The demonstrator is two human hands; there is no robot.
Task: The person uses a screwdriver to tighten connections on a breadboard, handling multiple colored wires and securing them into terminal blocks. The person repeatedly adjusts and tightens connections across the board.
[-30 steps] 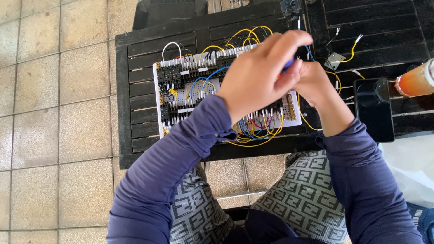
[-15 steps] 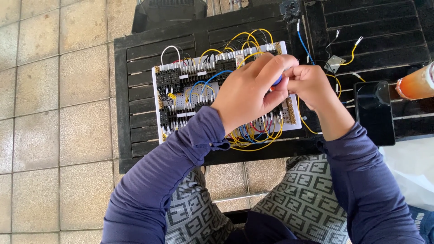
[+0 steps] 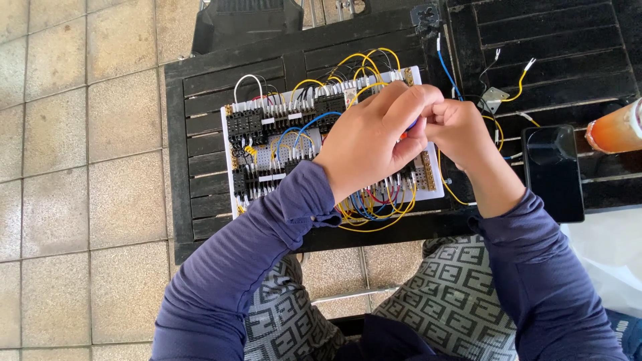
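Note:
A white wiring board (image 3: 267, 157) with black relay blocks and many yellow, blue, red and white wires lies on a black slatted table (image 3: 200, 100). My left hand (image 3: 374, 137) hovers over the board's right half, fingers pinched together around a small blue-and-orange item, likely a wire end or tool tip. My right hand (image 3: 458, 130) meets it fingertip to fingertip and pinches the same small item. What lies between the fingers is mostly hidden.
A black phone (image 3: 552, 170) lies right of the board. An orange drink in a glass (image 3: 618, 127) stands at the right edge. Loose blue, yellow and white wires (image 3: 495, 80) and a small metal bracket lie behind. Tiled floor (image 3: 80, 167) is to the left.
Both hands have drawn slightly nearer and lower over the board's right side, staying pinched together; the view has shifted a little. The board has not moved.

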